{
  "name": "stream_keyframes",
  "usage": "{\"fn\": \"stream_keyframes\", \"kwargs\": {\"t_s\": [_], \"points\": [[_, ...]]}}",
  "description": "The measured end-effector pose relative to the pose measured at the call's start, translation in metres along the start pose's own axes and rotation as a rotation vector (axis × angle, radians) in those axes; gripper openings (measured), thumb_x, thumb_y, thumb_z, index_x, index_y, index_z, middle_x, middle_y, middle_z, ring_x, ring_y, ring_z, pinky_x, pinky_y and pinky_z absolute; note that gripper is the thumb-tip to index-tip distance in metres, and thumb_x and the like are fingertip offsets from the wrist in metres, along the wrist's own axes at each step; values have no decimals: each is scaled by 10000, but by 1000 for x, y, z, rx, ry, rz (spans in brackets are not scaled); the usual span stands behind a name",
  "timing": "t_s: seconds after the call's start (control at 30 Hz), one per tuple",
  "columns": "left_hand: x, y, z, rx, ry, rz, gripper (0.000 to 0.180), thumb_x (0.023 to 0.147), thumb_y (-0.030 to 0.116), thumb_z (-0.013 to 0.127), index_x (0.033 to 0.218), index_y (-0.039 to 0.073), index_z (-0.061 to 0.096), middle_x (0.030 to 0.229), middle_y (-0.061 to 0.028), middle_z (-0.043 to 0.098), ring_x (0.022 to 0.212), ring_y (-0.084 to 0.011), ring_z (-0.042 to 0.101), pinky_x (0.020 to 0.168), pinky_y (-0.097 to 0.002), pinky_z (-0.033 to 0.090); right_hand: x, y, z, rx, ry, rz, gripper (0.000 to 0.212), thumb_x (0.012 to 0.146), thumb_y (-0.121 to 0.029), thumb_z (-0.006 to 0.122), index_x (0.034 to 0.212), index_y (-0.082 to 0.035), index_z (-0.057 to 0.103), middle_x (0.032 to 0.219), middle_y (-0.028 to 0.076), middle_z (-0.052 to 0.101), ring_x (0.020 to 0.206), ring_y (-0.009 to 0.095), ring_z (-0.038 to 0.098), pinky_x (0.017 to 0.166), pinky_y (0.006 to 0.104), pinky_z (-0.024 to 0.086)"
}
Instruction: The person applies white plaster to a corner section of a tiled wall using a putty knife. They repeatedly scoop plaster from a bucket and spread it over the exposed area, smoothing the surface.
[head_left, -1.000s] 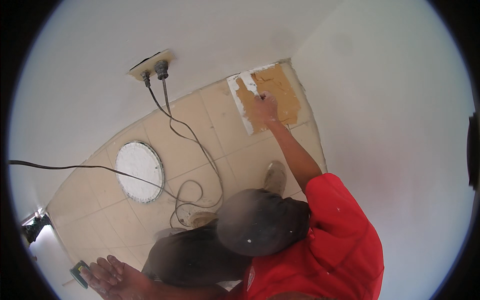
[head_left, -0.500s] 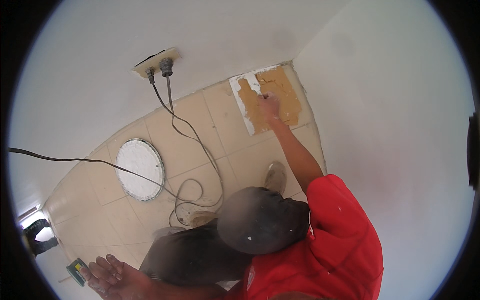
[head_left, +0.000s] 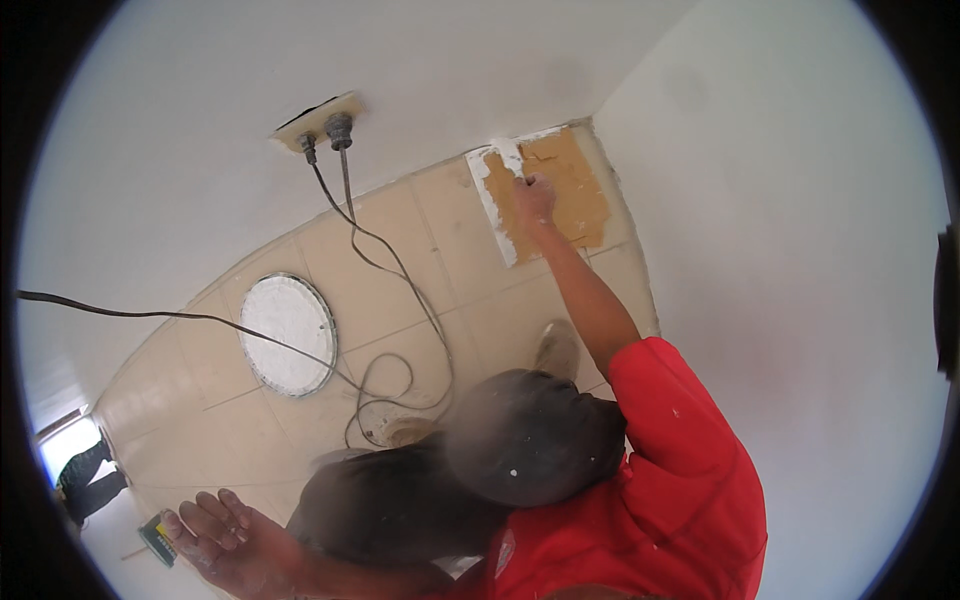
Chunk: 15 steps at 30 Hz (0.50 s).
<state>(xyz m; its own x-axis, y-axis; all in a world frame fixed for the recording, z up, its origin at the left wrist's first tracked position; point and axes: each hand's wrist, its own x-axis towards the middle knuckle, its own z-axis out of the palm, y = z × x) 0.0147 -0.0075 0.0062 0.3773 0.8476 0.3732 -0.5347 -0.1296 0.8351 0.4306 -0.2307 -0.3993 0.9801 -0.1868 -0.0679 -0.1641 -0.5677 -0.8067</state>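
Note:
My right hand (head_left: 537,200) reaches out to a flat square panel (head_left: 492,205) on the floor in the corner. Tan-brown material (head_left: 570,190) covers most of it, with white along its left and far edges. The fingers are closed around what looks like a scraper (head_left: 511,158); its handle is mostly hidden in the fist, and its pale end blends into the white strip beyond. At the lower left my left hand (head_left: 230,540) is raised, palm up, fingers loosely bent and apart, with nothing in it. Behind its fingertips shows a green and yellow object (head_left: 156,540), partly covered.
A round, white-topped bucket or lid (head_left: 288,335) stands on the tiled floor (head_left: 420,240). Dark cables (head_left: 400,270) run from a wall socket (head_left: 320,122) and loop near my shoes (head_left: 557,352). White walls meet beyond the panel. Another person's dark-clothed legs (head_left: 90,475) show at far left.
The whole view has shifted slightly to the right and up. My right hand stays at the panel, a little nearer its far edge. My left hand stays raised, overlapping the green and yellow object more.

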Motion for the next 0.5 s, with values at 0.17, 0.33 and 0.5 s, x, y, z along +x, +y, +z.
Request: {"fn": "stream_keyframes", "kwargs": {"t_s": [0.17, 0.33, 0.5], "points": [[6, 9, -54, -251, -417, -141, 362, 1058, 203, 458, 1402, 89, 461, 1092, -59, 523, 960, -168, 480, 897, -377, 451, 14, 32, 28, -677, -345, -423, 223, 895, -266, 675, 948, -58, 735, 916, 117, 736, 865, 259, 709, 753, 425, 550], [-11, 29, 8, 262, 69, 0, 200, 1073, 153, 481, 1187, 4, 550, 961, -32, 580, 699, -83, 479, 580, -250, 429, -67, 43, 19, -547, -528, -626, 282, 950, -272, 646, 1137, -65, 688, 1091, 109, 723, 981, 234, 705, 833, 396, 560], [-7, -5, 3, 143, 152, -71, 164, 1043, 173, 556, 1118, 28, 567, 828, -20, 540, 606, -66, 442, 550, -246, 393, -27, -1, -53, -704, -318, -538, 379, 1000, -268, 602, 1308, -48, 608, 1217, 124, 691, 1051, 242, 686, 895, 378, 548]]}}
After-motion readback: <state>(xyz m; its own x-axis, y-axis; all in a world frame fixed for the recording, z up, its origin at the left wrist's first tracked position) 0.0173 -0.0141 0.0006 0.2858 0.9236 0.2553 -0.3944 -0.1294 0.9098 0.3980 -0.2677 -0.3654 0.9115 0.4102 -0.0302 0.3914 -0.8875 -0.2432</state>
